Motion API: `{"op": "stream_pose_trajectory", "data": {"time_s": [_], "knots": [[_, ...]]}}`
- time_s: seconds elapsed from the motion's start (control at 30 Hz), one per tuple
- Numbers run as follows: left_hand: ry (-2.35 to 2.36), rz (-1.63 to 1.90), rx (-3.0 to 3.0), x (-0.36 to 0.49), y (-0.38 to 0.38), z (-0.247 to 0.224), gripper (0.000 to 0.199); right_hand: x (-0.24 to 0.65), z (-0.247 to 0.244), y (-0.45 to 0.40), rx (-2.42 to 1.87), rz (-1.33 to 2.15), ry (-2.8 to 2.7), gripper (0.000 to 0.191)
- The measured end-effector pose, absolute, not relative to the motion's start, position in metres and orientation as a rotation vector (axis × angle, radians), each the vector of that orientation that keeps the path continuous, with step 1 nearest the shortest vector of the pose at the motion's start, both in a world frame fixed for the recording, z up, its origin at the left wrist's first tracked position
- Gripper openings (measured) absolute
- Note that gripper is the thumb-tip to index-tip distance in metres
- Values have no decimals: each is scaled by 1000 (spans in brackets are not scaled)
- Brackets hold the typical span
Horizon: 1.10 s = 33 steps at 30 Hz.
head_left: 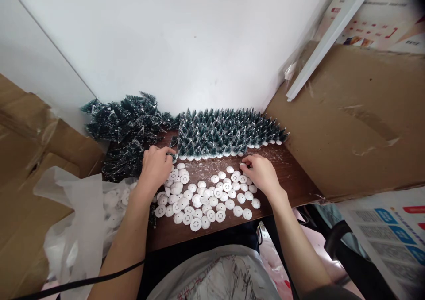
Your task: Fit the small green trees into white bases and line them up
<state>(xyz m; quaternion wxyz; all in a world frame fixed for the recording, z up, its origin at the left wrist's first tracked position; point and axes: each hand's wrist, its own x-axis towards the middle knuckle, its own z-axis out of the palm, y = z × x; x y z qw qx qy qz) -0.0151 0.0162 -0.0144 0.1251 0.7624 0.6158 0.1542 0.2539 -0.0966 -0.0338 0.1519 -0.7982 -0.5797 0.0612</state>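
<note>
My left hand (156, 166) is closed at the left end of the standing rows, its fingers pinching a small artificial snow-tipped tree that mostly hides behind them. My right hand (260, 172) pinches a round white plastic base (242, 165) at the right. Between the hands, many loose white bases (206, 198) lie spread on the brown tabletop, some overlapping. Behind them, miniature trees (219, 132) stand upright in tight rows on white bases. A heap of loose miniature trees (128, 118) lies to the left, beyond my left hand.
A clear plastic bag (79, 216) with more white pieces sits by my left forearm. Cardboard boxes flank the table, one at left (36, 158) and one at right (352, 123). A white wall (186, 48) rises behind. White flecks dust the brown tabletop (292, 171).
</note>
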Motion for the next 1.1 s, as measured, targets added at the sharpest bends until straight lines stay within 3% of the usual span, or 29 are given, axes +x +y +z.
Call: {"op": "stream_pose_trajectory", "data": {"time_s": [0.33, 0.53, 0.77, 1.1], "knots": [[1822, 866, 2172, -14, 14, -9, 39, 253, -36, -96, -2243, 184, -1603, 19], [1499, 1300, 2163, -9, 4, 1, 32, 254, -39, -94, -2178, 202, -1606, 22], [948, 1079, 2246, 5, -8, -2, 27, 257, -41, -94, -1906, 301, -1653, 21], [756, 872, 2400, 24, -17, -16, 30, 254, -40, -93, -1761, 434, -1746, 20]]}}
